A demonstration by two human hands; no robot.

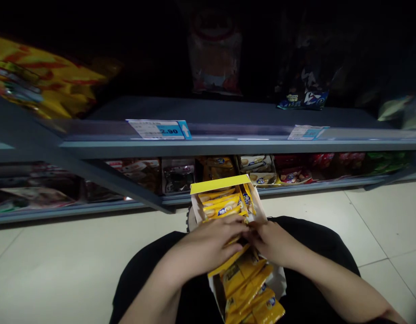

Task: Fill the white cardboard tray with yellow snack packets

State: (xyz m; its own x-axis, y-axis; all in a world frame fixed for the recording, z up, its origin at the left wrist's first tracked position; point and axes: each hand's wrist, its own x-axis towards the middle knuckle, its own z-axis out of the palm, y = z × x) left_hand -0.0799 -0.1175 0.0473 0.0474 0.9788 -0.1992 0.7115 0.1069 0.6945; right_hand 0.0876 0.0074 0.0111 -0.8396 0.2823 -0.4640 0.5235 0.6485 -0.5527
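Observation:
Above my lap, a white cardboard box with a yellow rim (221, 183) holds yellow snack packets (224, 206). Closer to me is a second open box (279, 280), filled with more yellow snack packets (248, 288), some spilling over its near end. My left hand (214, 238) reaches over the packets from the left, fingers bent around a packet mostly hidden beneath them. My right hand (273, 240) meets it at the fingertips, its curled fingers pinching at the same spot. Part of a yellow packet shows between the hands.
A dark shelf with a price tag (160, 129) runs across in front, above the far box. On the bottom shelf stand boxes of snacks, including a white-packet box (258, 168). A yellow bag (42, 81) sits upper left. Pale floor tiles (59, 265) lie around.

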